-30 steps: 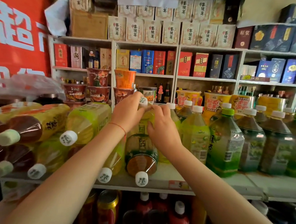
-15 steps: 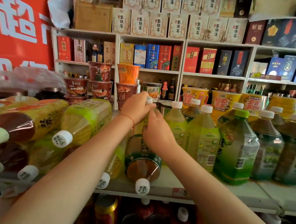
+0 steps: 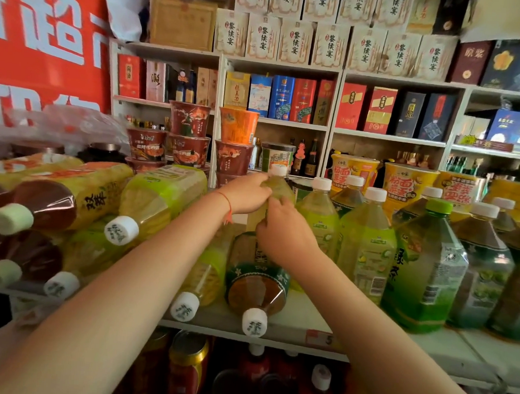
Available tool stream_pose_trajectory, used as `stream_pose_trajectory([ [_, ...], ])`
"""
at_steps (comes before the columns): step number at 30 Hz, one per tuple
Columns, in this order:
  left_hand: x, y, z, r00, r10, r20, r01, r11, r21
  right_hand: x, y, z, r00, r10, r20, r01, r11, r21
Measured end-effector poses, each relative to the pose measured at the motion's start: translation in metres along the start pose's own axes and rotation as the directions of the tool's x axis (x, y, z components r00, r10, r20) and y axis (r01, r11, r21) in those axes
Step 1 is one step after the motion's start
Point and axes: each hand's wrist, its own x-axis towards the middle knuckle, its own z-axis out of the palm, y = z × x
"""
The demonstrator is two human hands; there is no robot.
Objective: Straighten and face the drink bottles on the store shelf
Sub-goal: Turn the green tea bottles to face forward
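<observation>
Both hands are working on one upright pale-green bottle [image 3: 276, 187] standing at the back of the shelf [image 3: 300, 325], just left of the standing row. The left hand [image 3: 247, 194] is curling its fingers round the bottle's shoulder just under the white cap, and the right hand [image 3: 284, 231] is gripping the body lower down, so the label is mostly hidden behind it. Judging by this, the step in hand is turning or seating that bottle so it is lining up with the neighbouring green-tea bottles [image 3: 367, 247]. In front of it, a brown-tea bottle [image 3: 257, 287] and a yellow bottle [image 3: 200, 281] are lying on their sides, caps pointing outward. Next, the held bottle is probably needing a small twist to bring its label forward, then the lying ones standing up.
</observation>
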Motion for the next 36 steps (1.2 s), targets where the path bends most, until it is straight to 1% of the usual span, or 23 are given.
stream_pose_trajectory([
  [3,-0.024,-0.007,-0.001,0.993,0.069,-0.094,-0.056,0.990,0.131,-0.012,0.008,-0.001,0.983,-0.135,-0.123,0.137,0.991,0.005],
  [5,-0.047,-0.013,0.004,0.987,0.125,-0.096,-0.106,0.978,0.181,-0.024,0.018,-0.003,0.967,-0.219,-0.133,0.226,0.973,0.040],
  [6,-0.057,-0.017,0.008,0.987,0.141,-0.071,-0.126,0.974,0.187,-0.030,0.023,-0.002,0.959,-0.266,-0.096,0.271,0.961,0.049],
  [8,-0.072,-0.026,0.015,0.986,0.167,-0.015,-0.160,0.966,0.204,-0.045,0.032,-0.002,0.945,-0.320,0.067,0.311,0.943,0.117],
  [10,-0.079,-0.034,0.020,0.984,0.178,-0.002,-0.171,0.950,0.262,-0.060,0.041,-0.002,0.910,-0.324,0.259,0.266,0.935,0.234],
  [11,-0.081,-0.036,0.021,0.984,0.179,-0.011,-0.168,0.941,0.294,-0.068,0.044,0.000,0.887,-0.333,0.319,0.248,0.928,0.279],
  [12,-0.084,-0.038,0.023,0.982,0.186,-0.028,-0.167,0.931,0.323,-0.077,0.046,0.003,0.876,-0.347,0.336,0.255,0.923,0.290],
  [13,-0.087,-0.039,0.025,0.978,0.201,-0.050,-0.171,0.921,0.349,-0.084,0.048,0.007,0.877,-0.358,0.320,0.280,0.923,0.265],
  [15,-0.094,-0.040,0.030,0.965,0.244,-0.102,-0.185,0.898,0.399,-0.093,0.047,0.018,0.904,-0.354,0.242,0.326,0.934,0.150],
  [17,-0.100,-0.040,0.032,0.949,0.279,-0.147,-0.204,0.899,0.387,-0.097,0.041,0.031,0.929,-0.358,0.089,0.356,0.934,0.035],
  [19,-0.105,-0.043,0.032,0.944,0.267,-0.193,-0.219,0.947,0.236,-0.099,0.037,0.037,0.923,-0.378,-0.076,0.380,0.925,0.007],
  [20,-0.107,-0.044,0.030,0.941,0.251,-0.227,-0.224,0.964,0.140,-0.099,0.036,0.038,0.917,-0.380,-0.119,0.385,0.923,0.013],
  [21,-0.109,-0.045,0.028,0.934,0.239,-0.267,-0.230,0.971,0.064,-0.100,0.036,0.038,0.912,-0.381,-0.154,0.389,0.921,0.030],
  [23,-0.114,-0.047,0.025,0.920,0.217,-0.325,-0.236,0.972,-0.017,-0.099,0.036,0.036,0.912,-0.338,-0.233,0.369,0.924,0.103],
  [26,-0.117,-0.049,0.022,0.920,0.194,-0.339,-0.216,0.976,-0.028,-0.088,0.029,0.022,0.897,-0.198,-0.396,0.323,0.904,0.280],
  [28,-0.118,-0.050,0.022,0.928,0.168,-0.333,-0.192,0.981,-0.039,-0.078,0.020,0.008,0.883,-0.093,-0.461,0.296,0.872,0.391],
  [30,-0.120,-0.051,0.022,0.936,0.184,-0.299,-0.201,0.979,-0.027,-0.069,0.011,-0.005,0.885,-0.004,-0.466,0.256,0.840,0.479],
  [32,-0.122,-0.051,0.021,0.949,0.222,-0.223,-0.225,0.974,0.011,-0.061,0.004,-0.013,0.884,0.076,-0.461,0.207,0.821,0.532],
  [36,-0.121,-0.051,0.020,0.965,0.250,-0.072,-0.245,0.966,0.079,-0.052,-0.008,-0.019,0.870,0.181,-0.459,0.129,0.814,0.566],
])
